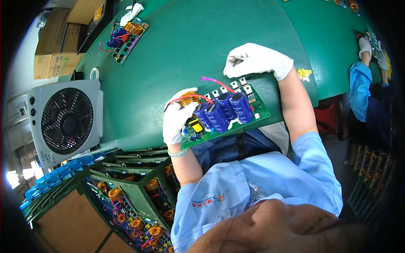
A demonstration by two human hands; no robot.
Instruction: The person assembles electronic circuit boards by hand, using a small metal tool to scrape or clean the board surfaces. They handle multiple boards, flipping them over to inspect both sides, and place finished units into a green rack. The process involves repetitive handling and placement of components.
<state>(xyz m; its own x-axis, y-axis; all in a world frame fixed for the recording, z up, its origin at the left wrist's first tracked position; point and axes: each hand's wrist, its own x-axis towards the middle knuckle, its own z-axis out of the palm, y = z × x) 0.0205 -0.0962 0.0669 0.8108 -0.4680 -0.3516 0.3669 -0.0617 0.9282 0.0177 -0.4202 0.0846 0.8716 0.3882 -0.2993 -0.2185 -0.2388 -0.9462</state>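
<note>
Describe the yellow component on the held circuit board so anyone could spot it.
At the near edge of the green table, the left hand holds a circuit board. Close beside that hand sits the yellow component, boxy, unlike the copper coil and cylindrical blue capacitors nearby.

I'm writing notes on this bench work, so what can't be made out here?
All in the head view:
- Underside of the circuit board: turned away from the camera.
- Some fingertips of the left grip: hidden behind the copper coil and board.
- What the thin sliver by the right grip is: too small; curled fingers may hide more.
- Far board, top right: cut off by the picture's edge.
- Co-worker's gloved hand: small, its finger details blurred.
</note>
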